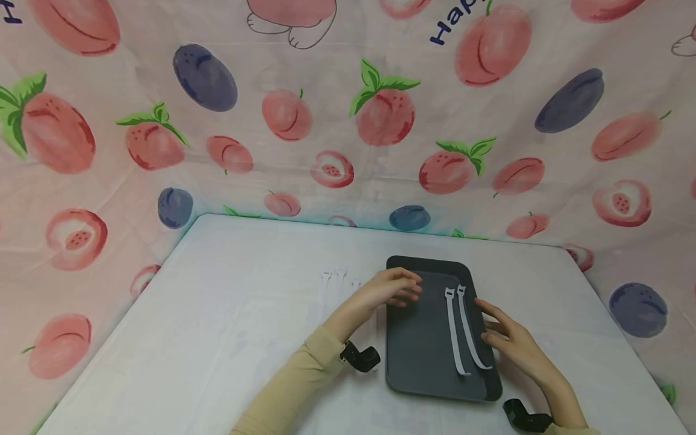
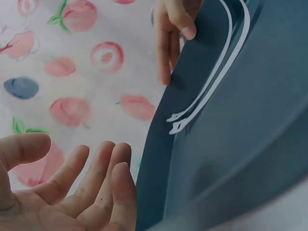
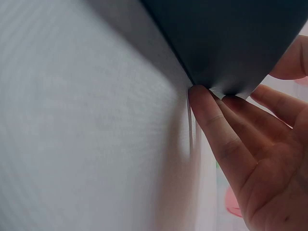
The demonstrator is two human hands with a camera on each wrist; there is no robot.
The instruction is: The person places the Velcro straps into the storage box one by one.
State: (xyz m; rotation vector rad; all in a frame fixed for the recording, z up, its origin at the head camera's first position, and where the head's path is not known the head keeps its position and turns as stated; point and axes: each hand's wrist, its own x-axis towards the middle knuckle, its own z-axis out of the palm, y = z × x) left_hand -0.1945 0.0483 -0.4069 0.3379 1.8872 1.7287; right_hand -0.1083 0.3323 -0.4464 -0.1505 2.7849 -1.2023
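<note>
A dark grey tray (image 1: 421, 356) lies on the white table, with two white slotted-head straps (image 1: 452, 332) side by side in its right half. My left hand (image 1: 390, 286) hovers over the tray's far left corner. Its fingers (image 2: 122, 192) are spread and loosely bent, with nothing in them in the left wrist view. At the tray's right side is my right hand (image 1: 511, 341), its long fingers (image 3: 226, 139) fairly straight and their tips against the outer wall. The thumb (image 2: 185, 24) reaches the rim in the left wrist view.
Several more white straps (image 1: 326, 281) lie on the table left of the tray, faint against the white and partly behind the left forearm. A fruit-patterned cloth (image 1: 337, 121) hangs behind the table (image 1: 217, 290). Dark cameras (image 1: 361, 357) sit on both wrists.
</note>
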